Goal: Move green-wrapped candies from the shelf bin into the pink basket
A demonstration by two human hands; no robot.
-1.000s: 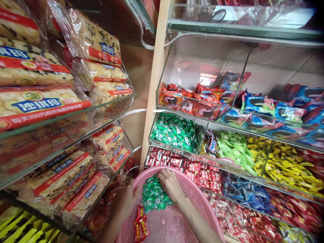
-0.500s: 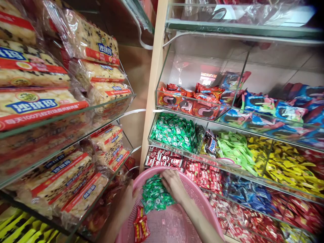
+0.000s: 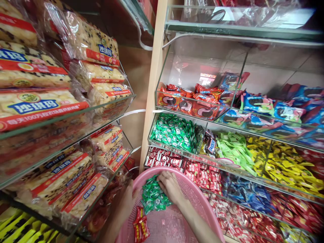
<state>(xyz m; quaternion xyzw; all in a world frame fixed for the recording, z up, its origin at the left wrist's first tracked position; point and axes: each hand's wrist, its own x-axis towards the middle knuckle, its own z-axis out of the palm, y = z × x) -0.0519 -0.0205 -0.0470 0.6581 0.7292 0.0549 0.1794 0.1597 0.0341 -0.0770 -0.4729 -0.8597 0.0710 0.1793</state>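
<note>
A round pink plastic basket (image 3: 206, 209) with a perforated bottom is in front of me, below the shelves. My left hand (image 3: 128, 202) is closed on the left side of its rim, fingers partly hidden. Inside, against the far wall, lies a heap of small green-wrapped candies (image 3: 154, 197). My right hand (image 3: 170, 185) reaches in with curled fingers closed on candies at the heap's right side; its fingertips are partly out of sight. A few red-and-yellow packets (image 3: 141, 227) lie on the basket's bottom, near my left wrist.
Beyond the basket, a clear bin holds more green candies (image 3: 174, 131). Lime-green (image 3: 235, 148) and yellow packets (image 3: 291, 165) fill bins to the right. Glass shelf edges with wrapped pastry bars (image 3: 45, 104) crowd the left. A wooden post (image 3: 152, 84) stands between both shelf units.
My right hand has shifted slightly to the left over the green candies, and the heap has moved a little with it. My left hand stays at the rim.
</note>
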